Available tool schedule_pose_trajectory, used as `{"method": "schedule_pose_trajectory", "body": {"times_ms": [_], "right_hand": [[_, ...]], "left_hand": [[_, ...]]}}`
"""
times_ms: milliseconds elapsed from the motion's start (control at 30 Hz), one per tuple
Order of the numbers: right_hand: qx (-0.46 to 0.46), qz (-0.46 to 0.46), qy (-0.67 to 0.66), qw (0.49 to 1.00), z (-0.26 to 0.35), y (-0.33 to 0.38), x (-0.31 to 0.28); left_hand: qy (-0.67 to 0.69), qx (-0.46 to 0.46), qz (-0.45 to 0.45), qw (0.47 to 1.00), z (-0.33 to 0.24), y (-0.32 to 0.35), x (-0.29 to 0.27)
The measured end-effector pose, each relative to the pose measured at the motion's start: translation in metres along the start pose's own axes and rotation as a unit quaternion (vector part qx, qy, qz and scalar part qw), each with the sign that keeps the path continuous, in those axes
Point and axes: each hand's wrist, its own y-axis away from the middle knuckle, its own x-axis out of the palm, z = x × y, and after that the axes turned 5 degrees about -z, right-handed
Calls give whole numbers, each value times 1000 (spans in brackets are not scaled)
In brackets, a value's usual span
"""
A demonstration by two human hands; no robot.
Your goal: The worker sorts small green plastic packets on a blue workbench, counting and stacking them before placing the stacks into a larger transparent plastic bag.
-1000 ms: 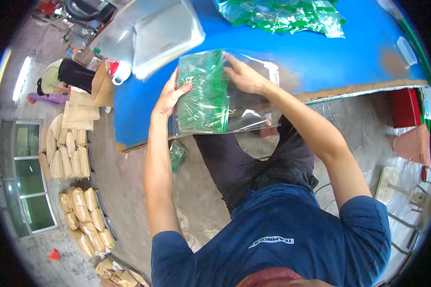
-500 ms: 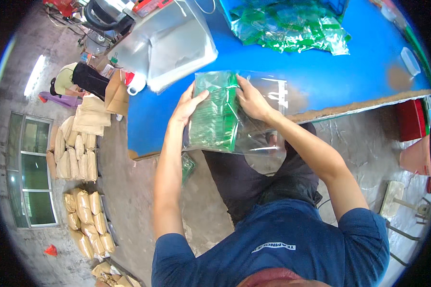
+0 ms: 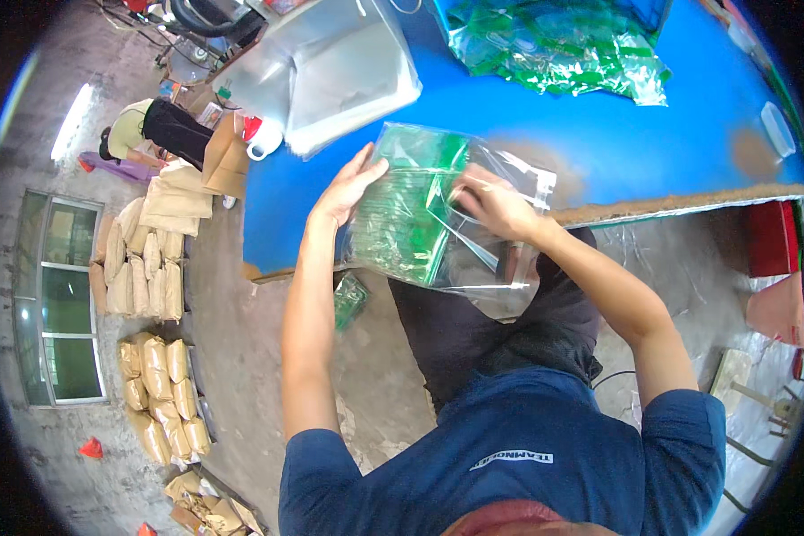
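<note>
A clear plastic bag point(image 3: 518, 188) with a stack of green, glossy packets point(image 3: 402, 210) inside lies tilted over the near edge of the blue table. My left hand point(image 3: 347, 189) grips the left side of this bag, thumb on top and fingers round the edge. Over the packets' right side is my right hand point(image 3: 494, 204), its fingers curled and smeared by motion. Whether it pinches the film there cannot be made out. To the right of the packets, the bag's loose part sags over my lap.
The blue table point(image 3: 330, 192) bears a pile of clear bags point(image 3: 353, 80) and a heap of green-and-clear film point(image 3: 563, 54). A white jug point(image 3: 264, 141) stands at its left edge. Paper sacks point(image 3: 152, 277) line the floor at left, where another person point(image 3: 156, 129) bends over. A green packet point(image 3: 351, 299) lies below.
My right hand has drawn back from the packets' upper edge, toward me and a little right. The bag has turned slightly clockwise, and my left hand keeps its hold. The whole view has shifted a little.
</note>
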Motion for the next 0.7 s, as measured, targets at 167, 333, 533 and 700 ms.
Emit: {"method": "schedule_pose_trajectory", "body": {"times_ms": [167,333,533,700], "right_hand": [[51,-118,-10,992,9,-13,12],[-31,-12,79,996,-7,1,-6],[-14,-121,229,966,-7,15,1],[-27,-51,273,960,-27,-2,9]], "left_hand": [[32,-12,80,996,-10,2,20],[37,-4,50,998,-2,9,5],[-9,13,65,998,-24,8,21],[22,79,98,992,2,-9,11]]}}
